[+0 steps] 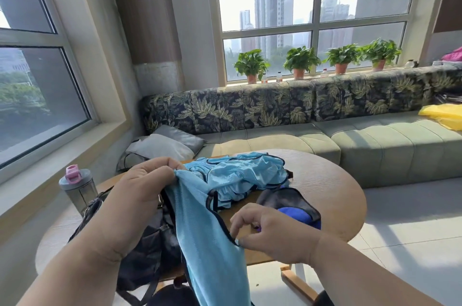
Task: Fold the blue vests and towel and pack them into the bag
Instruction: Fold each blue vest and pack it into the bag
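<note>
Indoors, at a round wooden table [332, 195] before a long green sofa [390, 145], a person was at the first stage of the job: a light blue vest [200, 225] hung off the near edge, ready for folding. The left hand [140, 195] gripped its upper corner in curled fingers, while the right hand [270, 233] pinched the dark-trimmed edge lower down. The next move appeared to call for spreading the cloth flat, which the crowded tabletop would hinder. A heap of more blue vests [245, 170] lay behind, touching the held one. The black bag [147, 253] sat under the left wrist, its opening not visible. A dark pouch holding deep blue cloth [300, 215], possibly the towel, lay just beyond the right hand; a grey bottle [77, 185] stood at the left.
</note>
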`<state>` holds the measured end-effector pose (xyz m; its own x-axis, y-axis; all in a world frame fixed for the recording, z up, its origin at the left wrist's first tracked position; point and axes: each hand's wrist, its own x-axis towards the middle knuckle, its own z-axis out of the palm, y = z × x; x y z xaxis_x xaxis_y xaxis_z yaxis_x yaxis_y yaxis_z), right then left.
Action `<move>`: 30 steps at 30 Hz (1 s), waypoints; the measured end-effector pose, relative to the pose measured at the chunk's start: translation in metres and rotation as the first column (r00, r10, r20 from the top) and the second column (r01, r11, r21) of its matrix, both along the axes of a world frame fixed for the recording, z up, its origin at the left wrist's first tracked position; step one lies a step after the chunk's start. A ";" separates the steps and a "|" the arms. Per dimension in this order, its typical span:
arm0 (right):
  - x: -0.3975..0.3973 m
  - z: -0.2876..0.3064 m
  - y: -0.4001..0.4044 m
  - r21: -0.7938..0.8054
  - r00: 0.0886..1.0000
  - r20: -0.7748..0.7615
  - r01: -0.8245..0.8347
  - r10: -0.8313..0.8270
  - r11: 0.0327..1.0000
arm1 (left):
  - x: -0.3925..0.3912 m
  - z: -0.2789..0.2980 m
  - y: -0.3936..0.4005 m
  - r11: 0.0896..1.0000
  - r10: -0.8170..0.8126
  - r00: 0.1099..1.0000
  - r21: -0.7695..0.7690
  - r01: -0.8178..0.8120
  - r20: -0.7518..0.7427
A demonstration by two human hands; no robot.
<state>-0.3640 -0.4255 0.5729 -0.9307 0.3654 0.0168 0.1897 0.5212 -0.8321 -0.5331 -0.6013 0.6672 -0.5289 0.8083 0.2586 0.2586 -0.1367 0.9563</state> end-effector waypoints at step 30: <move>-0.013 -0.028 0.012 0.548 0.996 -0.083 0.027 0.022 0.836 | -0.008 -0.007 -0.004 0.991 0.128 0.991 0.034 -0.126 -0.042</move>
